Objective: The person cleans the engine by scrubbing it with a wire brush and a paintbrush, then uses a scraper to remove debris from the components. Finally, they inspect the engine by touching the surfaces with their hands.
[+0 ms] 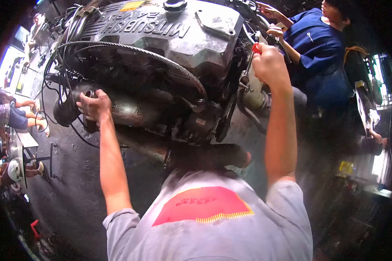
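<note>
A large engine with a grey cover (161,32) marked MITSUBISHI fills the upper middle of the head view. My left hand (95,105) rests on a dark pipe fitting at the engine's lower left, fingers spread around a round opening; whether it grips anything is unclear. At the engine's right side, my right hand (269,65) is closed around a tool with a red handle (256,48); the tool's far end is hard to make out. A braided hose (161,58) curves across the engine's front between my hands.
A person in a dark blue shirt (320,43) stands at the upper right, hands near the engine's edge. Seated people (19,113) are at the far left beside a bench. A large dark pipe (204,156) runs close to my chest. Loose black cables hang at left.
</note>
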Demonstrator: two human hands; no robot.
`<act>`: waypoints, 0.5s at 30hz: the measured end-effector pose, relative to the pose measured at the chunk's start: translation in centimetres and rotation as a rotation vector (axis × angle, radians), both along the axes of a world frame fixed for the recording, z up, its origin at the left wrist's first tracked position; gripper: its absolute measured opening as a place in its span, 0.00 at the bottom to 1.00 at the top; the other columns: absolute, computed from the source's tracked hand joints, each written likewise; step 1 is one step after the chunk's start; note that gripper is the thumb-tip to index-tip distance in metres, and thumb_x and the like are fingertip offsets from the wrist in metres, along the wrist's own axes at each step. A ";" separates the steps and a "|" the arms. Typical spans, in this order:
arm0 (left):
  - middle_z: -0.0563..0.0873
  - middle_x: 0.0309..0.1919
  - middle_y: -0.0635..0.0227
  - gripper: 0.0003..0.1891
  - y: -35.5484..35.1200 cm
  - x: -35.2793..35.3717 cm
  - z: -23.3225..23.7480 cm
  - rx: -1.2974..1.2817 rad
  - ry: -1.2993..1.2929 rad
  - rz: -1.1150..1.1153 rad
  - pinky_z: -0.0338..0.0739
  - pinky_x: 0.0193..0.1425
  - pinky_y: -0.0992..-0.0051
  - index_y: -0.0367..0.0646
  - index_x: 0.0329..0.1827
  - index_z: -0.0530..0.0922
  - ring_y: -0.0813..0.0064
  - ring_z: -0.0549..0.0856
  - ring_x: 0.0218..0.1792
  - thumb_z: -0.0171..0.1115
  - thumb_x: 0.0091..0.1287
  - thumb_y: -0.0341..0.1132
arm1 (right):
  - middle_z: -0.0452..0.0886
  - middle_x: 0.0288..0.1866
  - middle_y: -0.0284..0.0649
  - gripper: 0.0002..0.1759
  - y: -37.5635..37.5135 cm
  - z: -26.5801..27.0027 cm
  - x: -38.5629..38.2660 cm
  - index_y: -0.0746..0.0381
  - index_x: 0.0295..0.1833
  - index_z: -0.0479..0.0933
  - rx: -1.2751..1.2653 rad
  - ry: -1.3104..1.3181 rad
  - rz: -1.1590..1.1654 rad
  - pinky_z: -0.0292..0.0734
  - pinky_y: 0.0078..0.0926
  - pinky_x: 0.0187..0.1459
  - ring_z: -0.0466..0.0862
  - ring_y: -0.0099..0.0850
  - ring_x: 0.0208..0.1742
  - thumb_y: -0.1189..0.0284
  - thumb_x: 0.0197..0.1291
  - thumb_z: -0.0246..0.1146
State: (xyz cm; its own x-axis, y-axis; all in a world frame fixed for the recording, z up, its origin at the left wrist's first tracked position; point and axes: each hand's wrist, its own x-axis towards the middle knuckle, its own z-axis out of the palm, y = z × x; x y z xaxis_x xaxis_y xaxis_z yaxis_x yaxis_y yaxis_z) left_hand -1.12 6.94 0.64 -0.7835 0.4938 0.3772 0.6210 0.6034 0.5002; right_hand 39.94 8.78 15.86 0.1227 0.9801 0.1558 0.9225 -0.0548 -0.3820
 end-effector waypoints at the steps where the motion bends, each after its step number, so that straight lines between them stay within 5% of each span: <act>1: 0.57 0.65 0.43 0.35 -0.3 0.6 0.4 0.017 0.023 -0.012 0.53 0.63 0.47 0.42 0.63 0.59 0.47 0.56 0.66 0.52 0.52 0.48 | 0.77 0.39 0.59 0.14 0.4 -0.7 0.2 0.69 0.36 0.77 0.002 0.005 -0.017 0.71 0.40 0.50 0.78 0.49 0.46 0.72 0.47 0.51; 3: 0.56 0.65 0.44 0.35 -0.7 0.8 0.2 0.037 0.086 -0.085 0.52 0.62 0.46 0.42 0.63 0.59 0.49 0.54 0.67 0.52 0.52 0.47 | 0.78 0.32 0.55 0.12 0.8 -1.4 0.0 0.66 0.32 0.75 0.074 -0.136 -0.100 0.73 0.41 0.40 0.78 0.50 0.40 0.69 0.52 0.51; 7: 0.57 0.65 0.47 0.34 -1.7 1.2 0.7 -0.011 0.013 -0.166 0.51 0.66 0.52 0.44 0.64 0.59 0.51 0.55 0.67 0.53 0.54 0.47 | 0.78 0.30 0.53 0.13 2.3 -2.8 -1.0 0.64 0.27 0.77 0.145 -0.247 -0.125 0.73 0.41 0.42 0.78 0.50 0.39 0.68 0.52 0.51; 9: 0.59 0.63 0.45 0.31 -2.1 0.8 0.4 0.071 0.066 -0.261 0.55 0.63 0.49 0.44 0.63 0.61 0.47 0.58 0.65 0.53 0.56 0.45 | 0.78 0.45 0.54 0.15 2.8 -3.4 -1.5 0.67 0.40 0.77 -0.130 -0.327 -0.110 0.71 0.40 0.52 0.77 0.48 0.48 0.71 0.49 0.52; 12: 0.61 0.62 0.44 0.29 -2.2 0.3 0.0 0.110 0.129 -0.324 0.56 0.63 0.52 0.44 0.61 0.63 0.46 0.60 0.64 0.54 0.56 0.43 | 0.78 0.43 0.54 0.15 -0.9 -1.5 -3.9 0.67 0.42 0.76 -0.113 -0.232 -0.173 0.71 0.40 0.52 0.77 0.49 0.48 0.71 0.49 0.53; 15: 0.60 0.63 0.43 0.29 -2.2 0.8 0.2 0.091 0.072 -0.297 0.53 0.65 0.52 0.44 0.61 0.63 0.48 0.58 0.65 0.56 0.55 0.41 | 0.78 0.41 0.54 0.16 -0.2 -1.1 -4.0 0.68 0.40 0.77 -0.069 -0.443 0.004 0.72 0.37 0.51 0.77 0.45 0.49 0.69 0.49 0.55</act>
State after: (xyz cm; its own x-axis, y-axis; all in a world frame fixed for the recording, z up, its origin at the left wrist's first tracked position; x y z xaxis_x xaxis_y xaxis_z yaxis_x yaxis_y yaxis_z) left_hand -0.36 4.75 0.83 -0.5800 0.6585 0.4795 0.7991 0.3456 0.4919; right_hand 35.96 8.57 14.78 0.0553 0.9904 0.1266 0.9966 -0.0626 0.0543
